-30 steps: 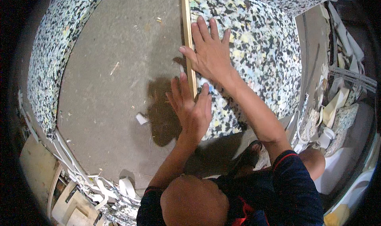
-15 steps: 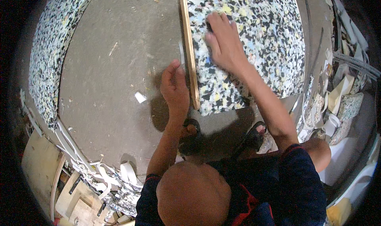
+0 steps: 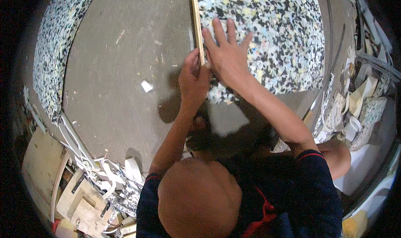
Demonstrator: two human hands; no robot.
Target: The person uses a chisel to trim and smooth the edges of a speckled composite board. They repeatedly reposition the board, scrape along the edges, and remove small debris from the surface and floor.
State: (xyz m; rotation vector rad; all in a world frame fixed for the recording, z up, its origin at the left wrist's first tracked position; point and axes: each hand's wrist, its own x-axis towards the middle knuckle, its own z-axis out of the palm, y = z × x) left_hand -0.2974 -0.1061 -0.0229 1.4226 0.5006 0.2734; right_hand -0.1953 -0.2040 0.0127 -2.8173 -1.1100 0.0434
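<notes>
A speckled foam sheet (image 3: 284,37) lies on the floor, with a narrow pale wooden strip (image 3: 196,16) along its left edge. My left hand (image 3: 193,79) has its fingers closed around the lower end of the strip, thumb on the near side. My right hand (image 3: 227,58) is spread on the foam just right of the strip, fingers apart. Part of the foam's lower left corner is behind my hands and in shadow.
Another speckled foam piece (image 3: 54,45) curves along the left of the floor (image 3: 112,62). White offcuts (image 3: 112,179) and plywood pieces (image 3: 79,204) lie at lower left. Foam and strip scraps (image 3: 361,96) pile at the right. My bent knee (image 3: 338,158) shows at lower right.
My left hand lifted off, then moved back to close on the strip's end. My right hand slid up and right, then came back down beside the strip.
</notes>
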